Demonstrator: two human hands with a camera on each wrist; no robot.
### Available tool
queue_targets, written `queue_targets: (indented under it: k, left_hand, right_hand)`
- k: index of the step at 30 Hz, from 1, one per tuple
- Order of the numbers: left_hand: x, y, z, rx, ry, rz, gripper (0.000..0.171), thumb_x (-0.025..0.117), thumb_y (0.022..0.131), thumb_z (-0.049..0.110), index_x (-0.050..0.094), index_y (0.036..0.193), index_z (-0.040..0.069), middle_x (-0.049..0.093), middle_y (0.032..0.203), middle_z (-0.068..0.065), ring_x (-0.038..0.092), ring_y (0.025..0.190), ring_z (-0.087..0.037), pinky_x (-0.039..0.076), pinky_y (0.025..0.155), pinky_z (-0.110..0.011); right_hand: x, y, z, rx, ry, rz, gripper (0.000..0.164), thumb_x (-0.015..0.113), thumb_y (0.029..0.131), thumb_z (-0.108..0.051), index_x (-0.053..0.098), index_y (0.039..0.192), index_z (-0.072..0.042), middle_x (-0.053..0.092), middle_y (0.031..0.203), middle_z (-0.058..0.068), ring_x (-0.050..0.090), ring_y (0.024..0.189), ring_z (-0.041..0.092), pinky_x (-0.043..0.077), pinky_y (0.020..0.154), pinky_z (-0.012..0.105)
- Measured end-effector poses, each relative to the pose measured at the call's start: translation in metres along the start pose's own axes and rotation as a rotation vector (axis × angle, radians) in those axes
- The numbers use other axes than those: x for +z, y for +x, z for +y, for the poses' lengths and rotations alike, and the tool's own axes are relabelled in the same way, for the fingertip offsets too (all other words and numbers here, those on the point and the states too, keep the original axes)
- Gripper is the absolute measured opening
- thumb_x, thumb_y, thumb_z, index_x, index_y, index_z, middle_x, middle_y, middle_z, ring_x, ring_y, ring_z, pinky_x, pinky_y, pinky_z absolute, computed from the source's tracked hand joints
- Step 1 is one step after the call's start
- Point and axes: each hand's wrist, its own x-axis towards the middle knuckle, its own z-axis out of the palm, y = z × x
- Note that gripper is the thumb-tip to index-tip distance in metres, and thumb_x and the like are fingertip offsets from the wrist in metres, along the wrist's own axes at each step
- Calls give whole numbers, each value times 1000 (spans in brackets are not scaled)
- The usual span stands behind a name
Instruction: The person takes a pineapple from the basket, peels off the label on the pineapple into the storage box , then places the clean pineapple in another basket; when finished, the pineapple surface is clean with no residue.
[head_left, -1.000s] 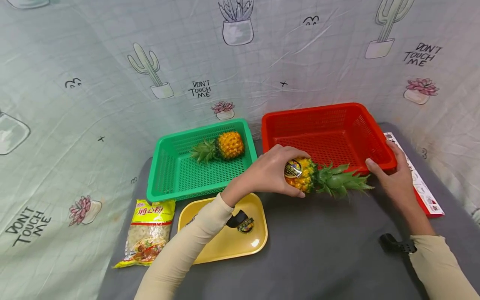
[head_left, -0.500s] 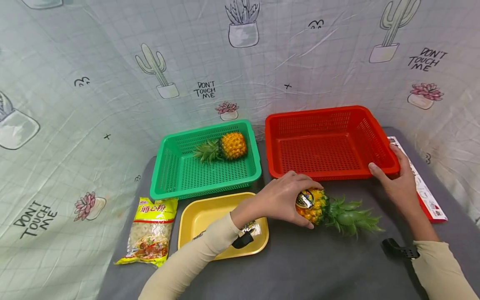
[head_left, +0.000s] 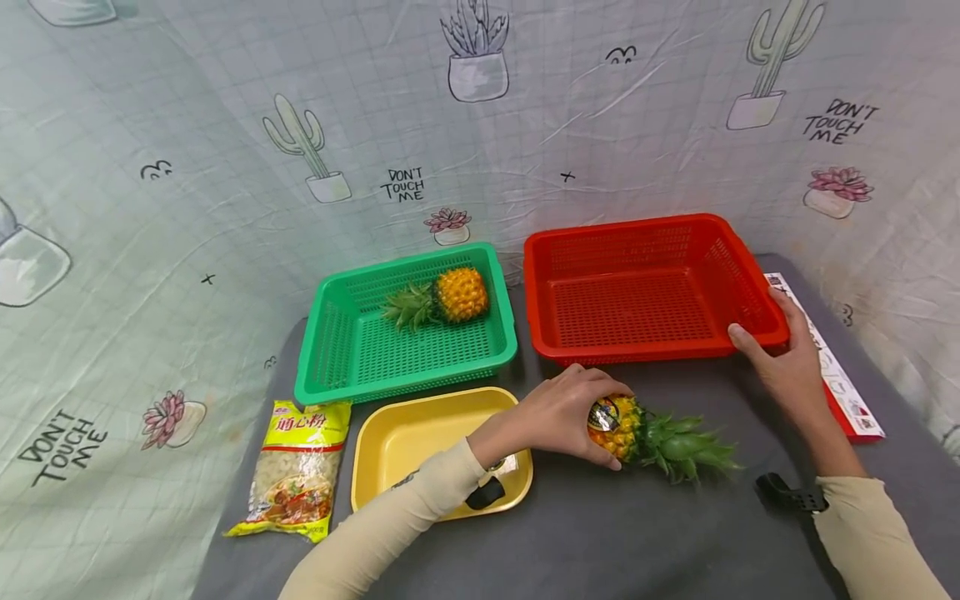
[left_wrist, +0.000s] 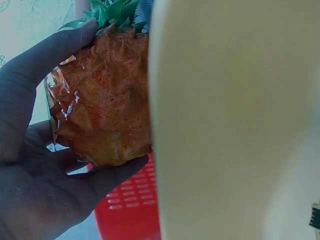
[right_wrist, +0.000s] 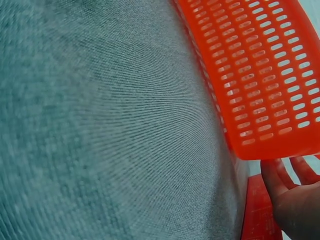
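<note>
My left hand [head_left: 573, 414] grips a small pineapple [head_left: 617, 427] by its body, in front of the red basket [head_left: 645, 346]. A shiny label shows on the fruit, and its green leaves point right. In the left wrist view, thumb and fingers wrap round the pineapple [left_wrist: 105, 100]; a pale surface covers that view's right half. My right hand [head_left: 787, 367] holds the red basket's front right corner, thumb at the front rim and fingers at the outer side. From the right wrist, the fingers of that hand [right_wrist: 300, 205] show at the slotted basket's corner [right_wrist: 272, 142].
A green basket [head_left: 405, 387] with another pineapple [head_left: 459, 296] lying in it stands left of the red one. Nearer lie a yellow tray [head_left: 390, 433], partly under the left forearm, and a bag of pasta [head_left: 296, 467]. A red and white box [head_left: 840, 387] lies at the right.
My left hand has brought the pineapple from the red basket's front edge toward me, lower over the grey table. The right hand keeps its place at the basket's corner.
</note>
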Motion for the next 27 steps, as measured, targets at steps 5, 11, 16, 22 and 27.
queue_targets:
  k: [5, 11, 16, 22, 27]
  left_hand:
    - [6, 2, -4, -13, -12, -2, 84, 94, 74, 55, 63, 145, 21, 59, 136, 2, 48, 111, -10, 41, 84, -18]
    - [12, 6, -10, -37, -1, -25, 86, 95, 75, 54, 62, 146, 20, 59, 136, 1, 49, 114, -12, 42, 91, -21]
    - [15, 8, -12, -32, 3, -40, 87, 94, 75, 55, 61, 146, 19, 58, 136, 1, 49, 116, -12, 42, 94, -22]
    - [13, 9, -11, -38, 1, -53, 88, 93, 76, 55, 60, 148, 19, 57, 138, 0, 48, 116, -14, 44, 91, -22]
    - [14, 6, -12, -32, -7, -48, 89, 93, 77, 55, 58, 150, 19, 58, 138, 1, 49, 120, -13, 40, 98, -23]
  right_hand:
    - [1, 0, 0, -4, 5, -6, 82, 72, 100, -27, 28, 169, -34, 38, 163, 12, 45, 129, 10, 40, 91, 5]
    - [2, 1, 1, -17, 19, 0, 82, 72, 100, -25, 27, 169, -32, 39, 161, 13, 46, 128, 12, 41, 91, 5]
    - [0, -2, -1, -4, 15, -5, 83, 72, 100, -26, 27, 169, -33, 37, 163, 13, 45, 131, 13, 40, 92, 5]
    - [0, 0, -4, 2, 22, -10, 82, 71, 101, -27, 26, 169, -33, 37, 164, 12, 44, 131, 14, 41, 93, 6]
    - [1, -4, -7, -10, 37, -19, 81, 70, 102, -25, 26, 169, -29, 36, 163, 13, 45, 131, 16, 43, 90, 6]
